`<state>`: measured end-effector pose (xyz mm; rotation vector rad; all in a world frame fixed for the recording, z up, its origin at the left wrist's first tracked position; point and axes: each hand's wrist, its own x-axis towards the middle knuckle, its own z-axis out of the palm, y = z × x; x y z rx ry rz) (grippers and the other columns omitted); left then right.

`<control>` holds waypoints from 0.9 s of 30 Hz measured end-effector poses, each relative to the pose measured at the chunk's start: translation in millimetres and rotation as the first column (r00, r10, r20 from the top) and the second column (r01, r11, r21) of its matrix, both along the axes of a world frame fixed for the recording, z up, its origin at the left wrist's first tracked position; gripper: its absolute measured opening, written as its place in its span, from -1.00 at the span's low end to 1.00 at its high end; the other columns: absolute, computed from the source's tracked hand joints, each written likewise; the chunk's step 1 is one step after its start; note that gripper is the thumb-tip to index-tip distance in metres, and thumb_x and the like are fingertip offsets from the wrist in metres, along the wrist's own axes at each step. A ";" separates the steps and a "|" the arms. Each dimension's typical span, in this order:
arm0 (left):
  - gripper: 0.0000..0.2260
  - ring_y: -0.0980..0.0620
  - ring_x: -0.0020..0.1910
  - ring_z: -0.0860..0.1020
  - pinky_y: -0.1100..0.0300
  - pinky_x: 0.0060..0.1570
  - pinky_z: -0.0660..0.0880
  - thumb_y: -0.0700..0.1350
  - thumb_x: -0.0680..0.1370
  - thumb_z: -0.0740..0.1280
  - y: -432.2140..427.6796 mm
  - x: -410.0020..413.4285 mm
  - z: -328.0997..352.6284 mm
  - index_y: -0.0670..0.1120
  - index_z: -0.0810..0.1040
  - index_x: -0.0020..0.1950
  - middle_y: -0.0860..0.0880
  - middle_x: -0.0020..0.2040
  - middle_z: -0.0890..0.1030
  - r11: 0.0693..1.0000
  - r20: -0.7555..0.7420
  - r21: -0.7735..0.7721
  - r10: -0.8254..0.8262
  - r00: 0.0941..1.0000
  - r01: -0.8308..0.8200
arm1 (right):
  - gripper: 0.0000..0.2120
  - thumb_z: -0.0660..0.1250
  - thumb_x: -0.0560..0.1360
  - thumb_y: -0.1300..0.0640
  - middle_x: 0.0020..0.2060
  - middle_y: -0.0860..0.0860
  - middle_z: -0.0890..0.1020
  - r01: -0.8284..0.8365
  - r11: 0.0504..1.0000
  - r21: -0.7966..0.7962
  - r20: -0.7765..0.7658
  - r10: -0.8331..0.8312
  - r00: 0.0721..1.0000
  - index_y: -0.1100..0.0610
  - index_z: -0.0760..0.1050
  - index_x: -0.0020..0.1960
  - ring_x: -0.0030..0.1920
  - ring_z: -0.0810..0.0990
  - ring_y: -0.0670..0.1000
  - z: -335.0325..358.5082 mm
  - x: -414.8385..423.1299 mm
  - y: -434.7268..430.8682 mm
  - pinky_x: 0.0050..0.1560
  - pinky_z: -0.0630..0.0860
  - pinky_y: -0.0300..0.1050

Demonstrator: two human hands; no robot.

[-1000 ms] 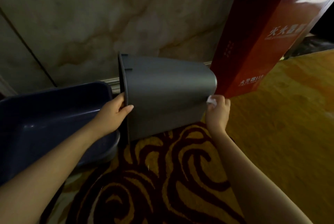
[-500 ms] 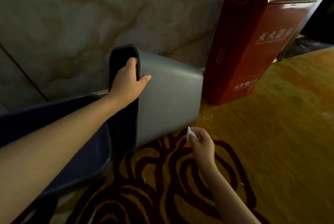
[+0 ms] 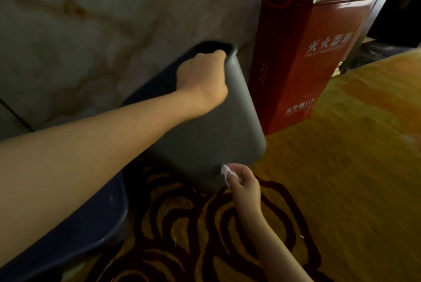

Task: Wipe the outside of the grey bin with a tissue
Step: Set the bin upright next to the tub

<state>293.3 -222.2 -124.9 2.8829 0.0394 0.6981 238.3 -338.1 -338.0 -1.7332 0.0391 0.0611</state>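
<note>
The grey bin (image 3: 218, 136) stands almost upright on the carpet, tilted a little to the left, its dark opening at the top. My left hand (image 3: 202, 83) grips the bin's upper rim, fingers curled over the edge. My right hand (image 3: 243, 181) pinches a small crumpled white tissue (image 3: 226, 171) and holds it against the bin's lower right corner, near the base. The bin's far side is hidden.
A tall red box (image 3: 303, 65) with white lettering stands just right of the bin against the marble wall (image 3: 91, 20). A dark blue tub (image 3: 91, 231) lies at the left under my forearm. Yellow carpet (image 3: 341, 168) with dark swirls covers the floor.
The bin has swung from lying on its side to near upright. My left hand shifted from the rim's side to its top. My right hand dropped from the base, then returned to the lower corner.
</note>
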 end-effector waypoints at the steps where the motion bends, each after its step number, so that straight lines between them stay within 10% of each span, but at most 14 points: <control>1: -0.78 -0.08 -0.25 0.47 0.16 -0.47 0.18 -0.30 0.47 0.25 -8.3 -0.7 -2.4 -0.12 0.45 0.09 0.00 -0.28 0.45 0.998 -0.010 0.054 -0.020 1.000 0.021 | -0.84 0.29 0.52 0.16 -0.13 -0.11 0.60 -0.009 1.000 0.003 -0.015 0.009 1.000 -0.11 0.51 -0.09 -0.09 0.57 -0.14 -1.6 -1.4 0.8 -0.13 0.54 -0.21; 11: -0.73 0.07 -0.48 0.28 0.22 -0.53 0.10 -0.33 0.52 0.12 -37.6 -2.4 -58.3 -0.15 0.41 0.19 0.00 -0.39 0.33 0.972 -0.097 0.226 -0.044 0.994 0.065 | -0.77 0.29 0.51 0.19 -0.09 -0.10 0.58 0.005 1.000 0.000 -0.074 -0.005 0.997 -0.15 0.48 -0.15 -0.07 0.56 -0.10 -7.6 -3.2 4.4 -0.08 0.57 -0.12; 21: -0.59 -0.04 0.07 0.53 0.05 -0.02 0.49 0.14 0.51 0.20 30.2 -26.6 -58.6 -0.01 0.42 0.30 -0.04 0.10 0.58 0.980 -0.275 -0.083 -0.199 0.941 0.183 | -0.79 0.30 0.51 0.20 -0.08 -0.16 0.55 -0.021 0.991 -0.132 0.076 0.031 0.997 -0.13 0.48 -0.10 -0.05 0.53 -0.16 11.5 -6.4 1.5 -0.12 0.53 -0.25; 24: -0.50 -0.26 0.16 0.44 -0.07 0.09 0.40 0.17 0.46 0.23 90.9 -47.8 -50.0 -0.12 0.44 0.27 -0.23 0.17 0.53 0.980 0.055 0.054 0.189 0.980 -0.192 | -0.73 0.30 0.50 0.21 -0.10 -0.19 0.54 -0.055 0.991 -0.122 0.208 0.080 0.975 -0.19 0.45 -0.11 -0.07 0.51 -0.23 37.6 -17.1 -1.0 -0.14 0.54 -0.24; 27: -0.44 -0.27 0.24 0.39 -0.05 0.15 0.38 0.10 0.48 0.28 130.0 -53.1 -49.7 -0.17 0.30 0.37 -0.26 0.29 0.43 0.802 -0.361 -0.200 0.474 0.803 -0.563 | -0.74 0.29 0.49 0.20 -0.09 -0.19 0.54 -0.091 0.987 -0.135 0.336 0.132 0.933 -0.19 0.44 -0.05 -0.06 0.52 -0.21 73.0 -26.9 1.9 -0.15 0.56 -0.21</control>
